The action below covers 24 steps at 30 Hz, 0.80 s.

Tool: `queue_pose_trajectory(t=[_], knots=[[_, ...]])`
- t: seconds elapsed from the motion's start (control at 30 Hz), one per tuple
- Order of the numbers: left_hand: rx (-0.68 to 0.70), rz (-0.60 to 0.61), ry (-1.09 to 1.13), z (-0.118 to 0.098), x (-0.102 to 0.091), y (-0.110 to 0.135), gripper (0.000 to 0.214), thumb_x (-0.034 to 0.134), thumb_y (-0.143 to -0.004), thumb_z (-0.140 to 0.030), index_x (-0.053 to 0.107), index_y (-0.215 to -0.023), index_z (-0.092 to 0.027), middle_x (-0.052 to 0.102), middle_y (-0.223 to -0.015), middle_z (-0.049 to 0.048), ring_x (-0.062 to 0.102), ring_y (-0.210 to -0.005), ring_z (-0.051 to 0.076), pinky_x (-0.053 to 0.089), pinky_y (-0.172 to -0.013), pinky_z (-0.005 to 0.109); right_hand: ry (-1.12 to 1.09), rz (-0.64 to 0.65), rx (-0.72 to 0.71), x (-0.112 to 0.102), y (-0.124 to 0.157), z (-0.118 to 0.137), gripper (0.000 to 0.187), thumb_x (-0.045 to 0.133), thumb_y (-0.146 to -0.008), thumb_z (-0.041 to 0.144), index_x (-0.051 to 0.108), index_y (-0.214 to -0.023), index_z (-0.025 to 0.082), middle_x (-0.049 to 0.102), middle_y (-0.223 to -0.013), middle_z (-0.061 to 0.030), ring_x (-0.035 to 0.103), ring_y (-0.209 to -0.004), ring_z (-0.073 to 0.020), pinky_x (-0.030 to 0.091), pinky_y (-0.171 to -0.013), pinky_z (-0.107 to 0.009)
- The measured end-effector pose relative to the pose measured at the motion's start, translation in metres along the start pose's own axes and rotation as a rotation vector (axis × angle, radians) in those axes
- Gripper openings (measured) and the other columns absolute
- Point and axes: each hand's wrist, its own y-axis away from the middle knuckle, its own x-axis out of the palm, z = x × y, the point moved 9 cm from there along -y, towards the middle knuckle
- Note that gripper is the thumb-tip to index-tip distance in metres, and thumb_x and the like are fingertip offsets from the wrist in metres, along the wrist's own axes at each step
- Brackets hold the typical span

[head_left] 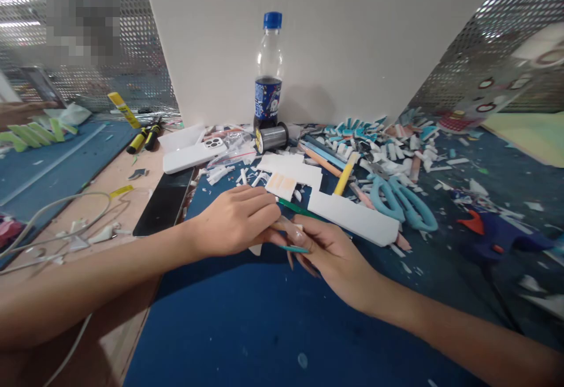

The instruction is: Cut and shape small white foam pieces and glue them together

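My left hand and my right hand meet over the blue mat, fingers closed together. Between their fingertips is a small piece with a teal edge; the fingers cover most of it, so its kind is unclear. Just beyond the hands lie a cut white foam board strip and a small white piece with pale orange stripes. Light blue scissors rest to the right of the strip.
A cola bottle stands at the back beside a wire spool. Foam scraps are heaped back right. A blue glue gun lies right; a white phone, a black phone and pliers lie left.
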Motion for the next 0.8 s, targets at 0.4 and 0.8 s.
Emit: queue_pose_trajectory(t=[0.4,0.8], knots=[[-0.005,-0.066,-0.047,-0.001,-0.001,0.003,0.043,0.029,-0.102,-0.040,0.047,-0.070,-0.018,0.051,-0.059,0.0004,0.043,-0.053,0.013,0.040,-0.051,0.025,0.000,-0.091,-0.038,-0.006,0.004,0.010,0.037,0.039,-0.098,0.050,0.038,-0.073,0.023,0.030,-0.056,0.0081,0.029,-0.041,-0.0063,0.027,-0.039,-0.022],[-0.110,0.043,-0.199,-0.012,-0.001,-0.003,0.028,0.045,-0.098,-0.036,0.058,-0.089,-0.012,0.062,-0.080,0.0080,0.054,-0.070,0.019,0.046,-0.060,0.030,0.373,-0.235,-0.149,-0.018,0.005,0.022,0.033,0.041,-0.099,0.034,0.039,-0.069,0.021,0.036,-0.058,0.0048,0.034,-0.050,-0.0088,0.027,-0.047,-0.026]])
